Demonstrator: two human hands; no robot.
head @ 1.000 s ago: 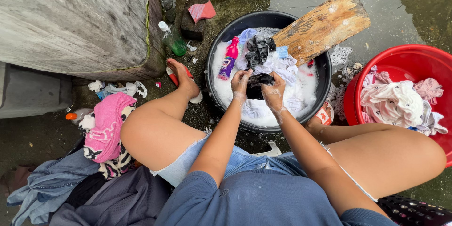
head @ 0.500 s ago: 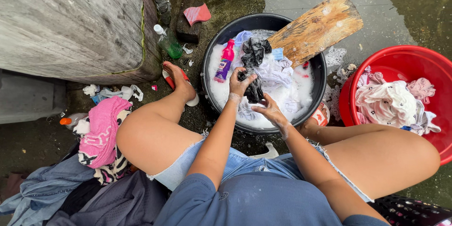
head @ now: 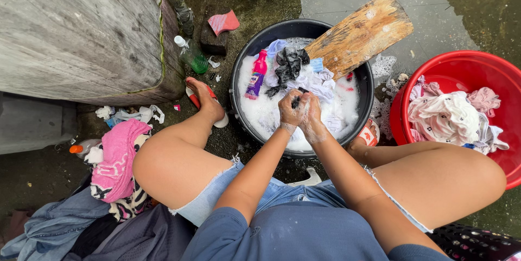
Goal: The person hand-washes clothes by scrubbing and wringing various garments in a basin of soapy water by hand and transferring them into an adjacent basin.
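View from above of a person seated low on wet concrete, knees spread. At far left, a heap of crumpled clothes: blue denim (head: 51, 223), a fuzzy pink towel (head: 116, 155) and a black-and-white patterned cloth (head: 126, 200). Beside the heap lies a small white bottle with an orange cap (head: 82, 148). Above it stands a rough, weathered grey slab (head: 81, 27). Further right, a clear green plastic bottle (head: 191, 54) lies tilted on the ground, near a pink sponge (head: 223, 21).

In the middle sits a round black basin (head: 302, 84) full of white suds and soaked laundry. A slim pink and purple bottle (head: 255, 75) with a bright label floats at its left side. A worn wooden board (head: 361, 33) leans on the far rim.

Over the suds, the left hand (head: 291, 110) and right hand (head: 311, 114) press together, both clenched on a small dark wet cloth (head: 297, 101); only a scrap of it shows, so its shape is unclear.

At right, a glossy red tub (head: 472, 68) holds pale pink and white garments (head: 453, 120).
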